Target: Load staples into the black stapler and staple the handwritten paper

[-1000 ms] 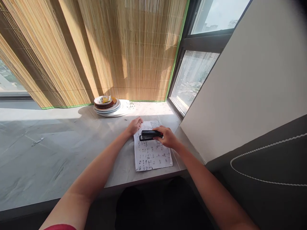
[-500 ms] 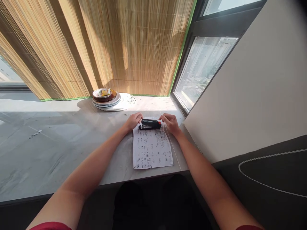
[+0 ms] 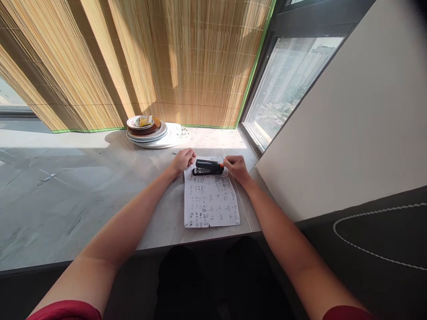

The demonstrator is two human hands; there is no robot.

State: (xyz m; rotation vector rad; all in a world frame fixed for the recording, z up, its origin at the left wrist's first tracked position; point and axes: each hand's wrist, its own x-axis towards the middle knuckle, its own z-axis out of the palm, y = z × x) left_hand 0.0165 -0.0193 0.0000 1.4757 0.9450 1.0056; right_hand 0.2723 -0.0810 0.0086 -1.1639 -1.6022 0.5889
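Note:
A black stapler (image 3: 208, 167) with a red-orange part at its right end lies across the top of a white sheet of paper (image 3: 213, 204) covered in handwriting. My right hand (image 3: 236, 166) has its fingers closed on the stapler's right end. At the paper's upper left edge rests my left hand (image 3: 184, 161), fingers curled together just left of the stapler; what they hold, if anything, is hidden.
A stack of plates (image 3: 147, 131) with a small yellow packet on top stands at the back, by the bamboo blind (image 3: 187, 66). Small scraps (image 3: 46, 178) lie on the marble sill (image 3: 100, 200) at left. A white wall (image 3: 360, 120) rises at right.
The view has shifted slightly, so the sill and paper appear a little higher. My right hand's fingers now cover more of the stapler's red end. My left hand has drawn slightly away from the stapler.

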